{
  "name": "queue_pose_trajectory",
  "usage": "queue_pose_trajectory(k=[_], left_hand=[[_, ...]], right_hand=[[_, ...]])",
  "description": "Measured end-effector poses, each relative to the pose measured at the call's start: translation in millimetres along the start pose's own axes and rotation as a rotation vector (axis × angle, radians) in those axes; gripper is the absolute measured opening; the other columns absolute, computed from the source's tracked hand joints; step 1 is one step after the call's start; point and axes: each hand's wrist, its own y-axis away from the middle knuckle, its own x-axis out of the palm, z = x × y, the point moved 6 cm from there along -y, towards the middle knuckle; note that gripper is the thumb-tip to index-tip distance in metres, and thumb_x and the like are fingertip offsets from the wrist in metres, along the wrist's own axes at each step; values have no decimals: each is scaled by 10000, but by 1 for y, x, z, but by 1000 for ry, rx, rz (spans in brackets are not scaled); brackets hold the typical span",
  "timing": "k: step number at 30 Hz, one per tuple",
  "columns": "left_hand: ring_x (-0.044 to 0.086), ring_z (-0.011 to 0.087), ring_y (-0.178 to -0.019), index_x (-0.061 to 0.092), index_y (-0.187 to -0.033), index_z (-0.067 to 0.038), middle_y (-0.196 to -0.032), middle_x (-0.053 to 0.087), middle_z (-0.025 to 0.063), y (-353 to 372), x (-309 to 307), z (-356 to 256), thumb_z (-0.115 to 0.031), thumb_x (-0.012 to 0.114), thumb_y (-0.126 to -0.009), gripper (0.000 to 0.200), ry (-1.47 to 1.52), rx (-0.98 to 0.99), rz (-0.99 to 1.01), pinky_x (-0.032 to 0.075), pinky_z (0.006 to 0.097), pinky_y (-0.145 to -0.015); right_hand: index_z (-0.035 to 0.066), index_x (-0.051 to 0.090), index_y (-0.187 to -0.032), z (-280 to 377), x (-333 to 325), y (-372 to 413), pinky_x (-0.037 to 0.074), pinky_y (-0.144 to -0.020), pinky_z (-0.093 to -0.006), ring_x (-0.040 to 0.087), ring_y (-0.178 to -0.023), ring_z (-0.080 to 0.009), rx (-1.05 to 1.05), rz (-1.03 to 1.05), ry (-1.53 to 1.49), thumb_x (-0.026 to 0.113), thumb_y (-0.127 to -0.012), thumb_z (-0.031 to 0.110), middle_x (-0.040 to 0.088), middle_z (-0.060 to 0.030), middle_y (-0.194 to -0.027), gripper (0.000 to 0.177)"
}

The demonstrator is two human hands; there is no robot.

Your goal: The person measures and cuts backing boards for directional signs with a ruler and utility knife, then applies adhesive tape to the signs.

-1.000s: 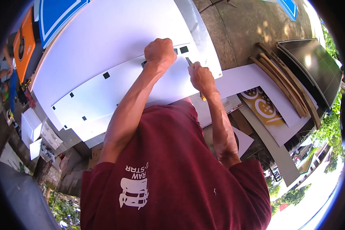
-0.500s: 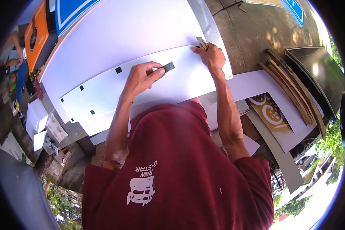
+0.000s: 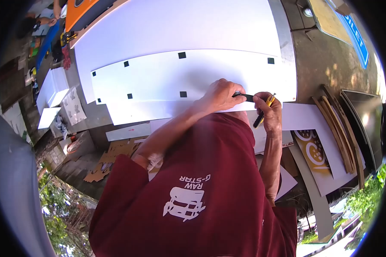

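A long white panel (image 3: 158, 81) lies on a larger white sheet (image 3: 180, 25), with several black squares along it, one (image 3: 270, 61) near its upper right corner. Over the panel's lower right part, my left hand (image 3: 221, 95) is closed on one end of a short black strip (image 3: 247, 97). My right hand (image 3: 270, 111) pinches the strip's other end between thumb and finger. That same hand also holds a yellow and black cutter (image 3: 263, 112), pointing up and to the right.
A person's hand (image 3: 52, 21) shows at the upper left, by an orange case (image 3: 82, 13). Wooden strips (image 3: 336, 132) and dark panels (image 3: 362, 124) lie at the right. A blue sign (image 3: 356, 38) is at the upper right. Cut cardboard (image 3: 109, 160) lies below the table, left.
My right hand has come down from the panel's upper edge, where a black square now shows. My left hand has moved right, and both hands are now together at the black strip. The view has shifted.
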Motion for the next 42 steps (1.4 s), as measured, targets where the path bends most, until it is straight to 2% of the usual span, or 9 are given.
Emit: queue_pose_trajectory(k=[7, 12, 16, 22, 25, 29, 32, 38, 42], left_hand=[[709, 345, -750, 770, -1022, -64, -810, 728, 178, 25, 21, 2, -310, 718, -838, 312, 45, 29, 113, 555, 410, -710], [685, 245, -552, 766, -1101, -87, -655, 697, 143, 34, 38, 12, -337, 705, -857, 355, 191, -218, 360, 553, 357, -663], [654, 203, -491, 764, -1103, -98, -534, 646, 89, 18, 40, -6, -349, 698, -861, 355, 28, -173, 317, 544, 342, -652], [649, 183, -507, 773, -787, -112, -504, 627, 41, -36, 44, -37, -250, 674, -819, 172, -261, -245, 184, 535, 345, -594], [650, 169, -485, 784, -934, -104, -586, 674, 44, -48, 62, -30, -316, 717, -854, 236, -377, -325, 253, 539, 342, -613], [705, 224, -626, 777, -884, -89, -635, 699, 71, -51, 72, -27, -302, 703, -857, 227, -544, -275, 178, 555, 359, -663], [731, 317, -919, 775, -952, -62, -953, 750, 160, -50, 70, -42, -243, 729, -810, 235, -593, -301, 177, 582, 389, -770], [731, 315, -961, 779, -973, -73, -988, 749, 161, -52, 79, -42, -153, 671, -818, 205, -687, -325, 123, 591, 395, -766], [721, 350, -946, 765, -974, -58, -969, 742, 178, -54, 84, -39, -279, 729, -823, 270, -671, -352, 113, 577, 441, -812]], right_hand=[[14, 732, -915, -26, -3, 46, 435, -585, -246, 565, -649, -69, 10, -114, 108, 746, -832, 144, 682, -9, -747, 155], [19, 732, -913, -25, -28, 62, 431, -609, -269, 556, -677, -83, -44, -271, 352, 753, -834, 168, 659, -4, -732, 170], [30, 730, -905, -20, -49, 45, 371, -548, -244, 489, -605, -64, -115, -266, 344, 766, -817, 219, 590, 34, -676, 212], [52, 739, -872, -28, -86, -11, 374, -532, -256, 498, -595, -60, -80, -160, 289, 771, -810, 229, 583, 29, -652, 191], [41, 754, -864, -35, -97, -29, 479, -650, -304, 587, -658, -121, -56, -112, 472, 782, -779, 208, 680, -28, -719, 190], [61, 765, -882, -38, -99, -42, 498, -690, -330, 624, -682, -158, -120, -70, 657, 783, -772, 233, 691, -69, -724, 205], [65, 765, -895, -36, -97, -47, 510, -692, -351, 645, -679, -185, -104, -34, 732, 777, -780, 239, 697, -98, -737, 209], [54, 746, -909, -43, -98, -64, 548, -746, -413, 704, -767, -301, -121, -31, 888, 756, -783, 337, 715, -148, -782, 310], [54, 742, -910, -45, -99, -66, 555, -765, -423, 712, -806, -329, -113, -22, 941, 750, -776, 362, 723, -161, -809, 337]])
